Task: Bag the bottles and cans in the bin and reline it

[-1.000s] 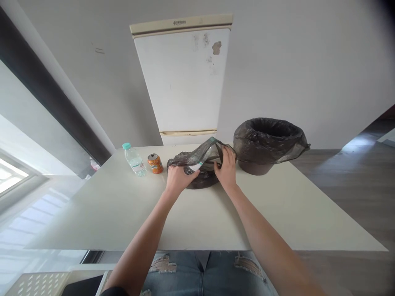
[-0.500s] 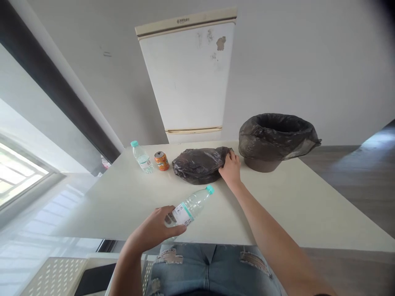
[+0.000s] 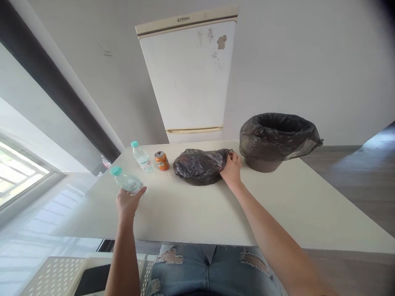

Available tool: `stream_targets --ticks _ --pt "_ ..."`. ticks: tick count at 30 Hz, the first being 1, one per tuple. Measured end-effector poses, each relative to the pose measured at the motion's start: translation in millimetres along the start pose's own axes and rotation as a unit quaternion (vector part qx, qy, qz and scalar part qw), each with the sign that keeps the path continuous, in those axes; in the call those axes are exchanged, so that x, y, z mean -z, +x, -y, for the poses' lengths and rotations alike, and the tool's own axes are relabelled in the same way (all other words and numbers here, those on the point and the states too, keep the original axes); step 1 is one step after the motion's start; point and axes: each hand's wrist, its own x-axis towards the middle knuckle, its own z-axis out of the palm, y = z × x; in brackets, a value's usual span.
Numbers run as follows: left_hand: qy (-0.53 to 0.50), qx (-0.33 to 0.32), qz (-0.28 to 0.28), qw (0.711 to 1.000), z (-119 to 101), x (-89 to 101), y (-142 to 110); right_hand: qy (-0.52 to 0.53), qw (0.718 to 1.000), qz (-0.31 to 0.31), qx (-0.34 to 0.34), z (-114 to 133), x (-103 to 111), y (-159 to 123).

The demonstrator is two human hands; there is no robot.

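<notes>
On the left side of the white table (image 3: pixel 191 213), my left hand (image 3: pixel 128 202) is closed round a clear plastic bottle (image 3: pixel 127 181) with a teal cap, standing nearly upright. Just behind it stands a second teal-capped bottle (image 3: pixel 143 158), and to that one's right an orange drink can (image 3: pixel 161 160). My right hand (image 3: pixel 231 169) grips the gathered end of a dark plastic bag (image 3: pixel 199 166) that lies bunched on the table. What is inside the bag is hidden.
A bin (image 3: pixel 262 165) lined with a dark bag stands at the table's back right. Beyond the back edge is a white fridge (image 3: pixel 191 78). A pale perforated surface (image 3: pixel 58 273) lies low at the left, near a window (image 3: pixel 21 168).
My left hand has carried the bottle from the front middle to the left and turned it from tilted to nearly upright. My right hand stays on the bag.
</notes>
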Motion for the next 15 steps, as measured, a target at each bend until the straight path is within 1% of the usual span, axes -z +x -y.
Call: stream_targets --ticks 4,10,13,14,15 --pt "0.071 -0.021 -0.004 0.997 4.3 1.5 17.7 0.004 1.000 -0.007 0.004 -1.8 -2.1 -0.6" --pt "0.090 -0.015 0.020 0.996 5.2 2.0 33.7 -0.009 1.000 0.003 0.006 -0.8 -0.5 -0.1" --pt "0.098 -0.008 0.044 0.994 1.6 1.9 31.5 -0.014 1.000 0.004 -0.008 2.6 2.9 1.3" --pt "0.109 -0.008 0.047 0.993 -1.7 2.5 27.3 -0.013 1.000 0.002 -0.014 3.8 4.3 1.6" --pt "0.122 -0.011 0.038 0.992 -6.1 3.5 21.0 -0.013 1.000 -0.001 -0.018 5.0 5.8 1.8"
